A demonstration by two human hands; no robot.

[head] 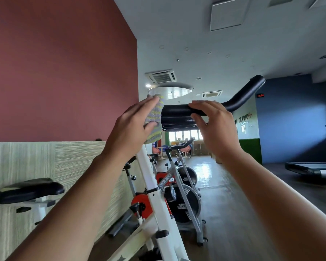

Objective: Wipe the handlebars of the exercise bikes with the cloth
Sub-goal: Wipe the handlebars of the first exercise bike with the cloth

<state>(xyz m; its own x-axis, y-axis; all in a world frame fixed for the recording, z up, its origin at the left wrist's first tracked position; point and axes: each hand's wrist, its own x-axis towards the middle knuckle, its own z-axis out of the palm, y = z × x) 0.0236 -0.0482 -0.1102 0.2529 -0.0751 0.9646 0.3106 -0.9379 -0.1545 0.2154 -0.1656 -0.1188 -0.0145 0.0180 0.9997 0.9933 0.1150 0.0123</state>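
Pinching cloth (155,117) in left hand (134,127) against left end of handlebar (177,113), fingers above, thumb below, gripping same handlebar with right hand (215,129) near cloth.

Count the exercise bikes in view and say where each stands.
3. The white bike is nearest; a grey bike stands just behind it; a third bike is beyond that. Others may be hidden behind them.

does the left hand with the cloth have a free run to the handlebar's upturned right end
Probably not: the right hand grips the handlebar between the cloth in the left hand and that end, blocking a slide along it.
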